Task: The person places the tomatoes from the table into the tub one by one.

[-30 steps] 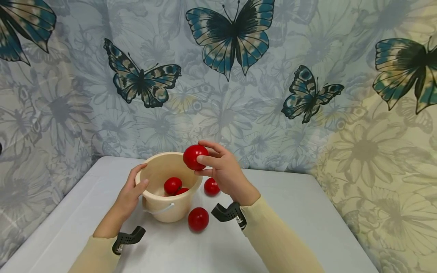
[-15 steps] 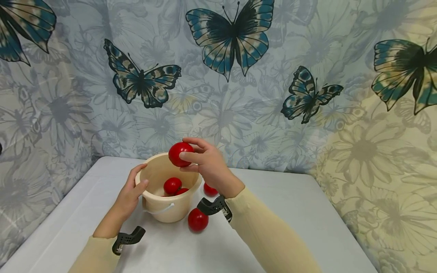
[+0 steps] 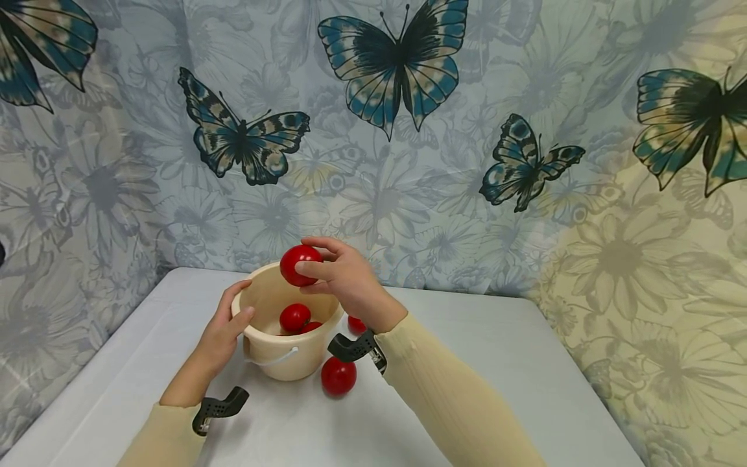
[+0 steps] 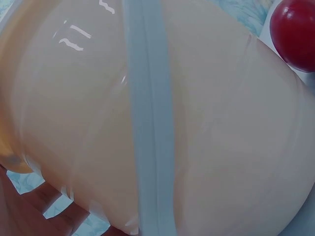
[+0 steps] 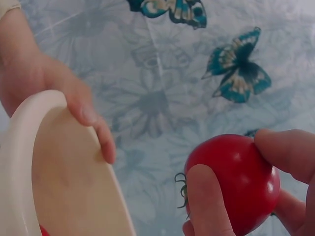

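Observation:
My right hand (image 3: 350, 282) grips a red tomato (image 3: 299, 264) between thumb and fingers, above the mouth of a cream bucket (image 3: 286, 360). In the right wrist view the held tomato (image 5: 236, 184) shows a curly green stem end on its left. With thumb and fingers around the rim, my left hand (image 3: 224, 327) holds the bucket's left side. Inside the bucket lie a tomato (image 3: 295, 317) and part of another tomato (image 3: 311, 326); what lies lower is hidden. The left wrist view shows the bucket's wall (image 4: 236, 123) and its pale handle (image 4: 150, 118) close up.
A tomato (image 3: 338, 376) rests on the white table (image 3: 467, 376) just right of the bucket's base. Behind my right wrist, another tomato (image 3: 356, 325) is partly hidden. A cloth with butterflies (image 3: 403, 65) hangs behind the table.
My right hand has moved left with its tomato, from beside the bucket's right rim to above the opening. My left hand and the bucket stay where they were.

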